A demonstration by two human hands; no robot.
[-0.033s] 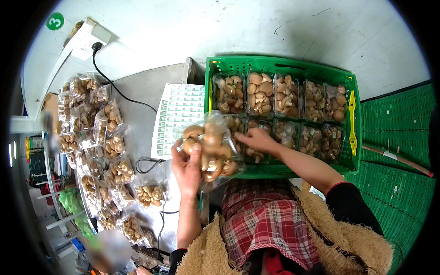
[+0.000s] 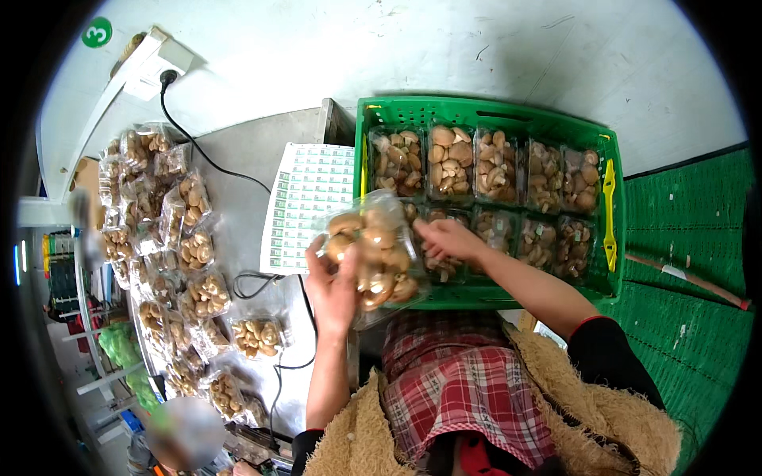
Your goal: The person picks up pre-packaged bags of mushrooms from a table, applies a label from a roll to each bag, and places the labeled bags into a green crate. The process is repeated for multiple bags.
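My left hand (image 2: 333, 289) is closed on a clear plastic pack of brown mushrooms (image 2: 373, 254), tilted at the green crate's front left corner. My right hand (image 2: 444, 238) reaches over the crate's lower row, index finger stretched toward the held pack's right edge, other fingers partly bent; whether it touches is unclear. The green crate (image 2: 484, 105) carries two rows of similar packs (image 2: 498, 163), partly hidden by my hands and the held pack. A sheet of small printed labels (image 2: 305, 186) lies left of the crate.
A steel table (image 2: 246, 135) bears several mushroom packs (image 2: 194, 250) at left and a loose black cable (image 2: 214, 166) from a wall socket (image 2: 159, 67). Green panels (image 2: 683, 230) and a pole (image 2: 690, 282) stand at right. Another person (image 2: 182, 436) is at lower left.
My left hand and its pack have shifted slightly right. My right hand has moved slightly right and up, its index fingertip now beside the held pack's edge.
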